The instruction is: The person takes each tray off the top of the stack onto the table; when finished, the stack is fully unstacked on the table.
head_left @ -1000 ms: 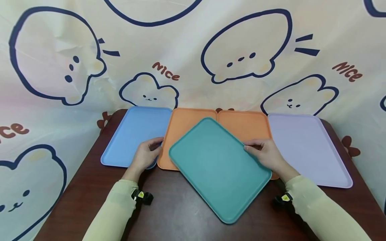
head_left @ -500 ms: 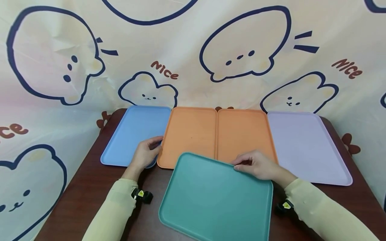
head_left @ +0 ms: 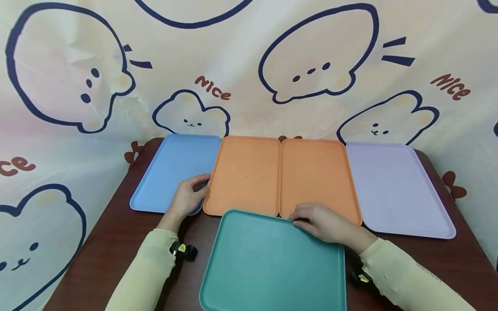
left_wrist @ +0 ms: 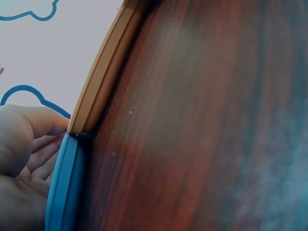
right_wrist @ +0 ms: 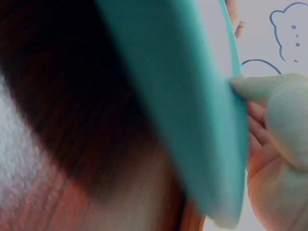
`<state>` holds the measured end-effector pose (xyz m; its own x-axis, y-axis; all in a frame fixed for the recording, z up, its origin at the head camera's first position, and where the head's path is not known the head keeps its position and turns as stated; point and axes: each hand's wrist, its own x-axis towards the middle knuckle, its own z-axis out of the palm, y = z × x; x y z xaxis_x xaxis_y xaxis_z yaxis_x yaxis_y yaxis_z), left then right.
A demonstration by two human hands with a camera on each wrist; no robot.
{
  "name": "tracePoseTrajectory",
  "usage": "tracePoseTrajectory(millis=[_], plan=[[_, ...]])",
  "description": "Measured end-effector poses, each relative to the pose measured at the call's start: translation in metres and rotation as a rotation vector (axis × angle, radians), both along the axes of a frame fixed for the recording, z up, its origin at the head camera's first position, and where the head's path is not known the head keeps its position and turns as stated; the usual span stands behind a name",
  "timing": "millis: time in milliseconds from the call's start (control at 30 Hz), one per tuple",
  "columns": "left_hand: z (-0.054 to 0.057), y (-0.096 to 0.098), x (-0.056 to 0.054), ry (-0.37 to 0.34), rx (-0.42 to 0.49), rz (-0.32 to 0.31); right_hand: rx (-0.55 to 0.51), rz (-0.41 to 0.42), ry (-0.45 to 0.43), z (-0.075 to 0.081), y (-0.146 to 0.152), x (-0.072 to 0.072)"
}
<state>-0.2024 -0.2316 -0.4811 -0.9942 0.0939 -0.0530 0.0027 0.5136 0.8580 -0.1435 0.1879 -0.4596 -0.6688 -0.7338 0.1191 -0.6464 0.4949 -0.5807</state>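
Observation:
In the head view, a teal rectangular tray (head_left: pixel 272 263) lies nearest me, its front edge cut off by the frame. My right hand (head_left: pixel 319 222) pinches its far rim, thumb in front and fingers behind; a dark shadow shows under the tray (right_wrist: pixel 183 96) in the right wrist view. My left hand (head_left: pixel 186 196) rests over a blue tray (head_left: pixel 171 172), fingertips touching the left edge of an orange tray (head_left: pixel 245 172). In the left wrist view the thumb lies by the corner where the orange tray (left_wrist: pixel 98 72) meets the blue tray (left_wrist: pixel 65 187).
A second orange tray (head_left: pixel 315 172) sits against the first, and a lilac tray (head_left: pixel 397 185) ends the row on the right. All stand on a dark brown wooden table (head_left: pixel 97 259). Behind hangs a pale curtain (head_left: pixel 249 65) with cartoon bears.
My right hand has drawn the teal tray toward me and turned it from diagonal to nearly straight, uncovering the orange trays. The left hand has stayed in place.

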Motion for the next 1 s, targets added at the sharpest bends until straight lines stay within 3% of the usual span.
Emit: tracePoseTrajectory(millis=[133, 367, 633, 1000], plan=[[0.001, 0.001, 0.000, -0.003, -0.006, 0.002, 0.017, 0.017, 0.085, -0.002, -0.001, 0.002], [0.002, 0.001, -0.001, -0.009, -0.015, 0.011, 0.045, 0.006, 0.154, -0.006, -0.007, 0.006], [0.001, 0.001, -0.001, -0.002, -0.016, 0.001, 0.079, -0.104, 0.114, -0.008, -0.011, 0.009], [0.004, 0.005, -0.002, -0.022, -0.021, 0.005, 0.085, -0.108, 0.098, -0.011, -0.006, 0.005]])
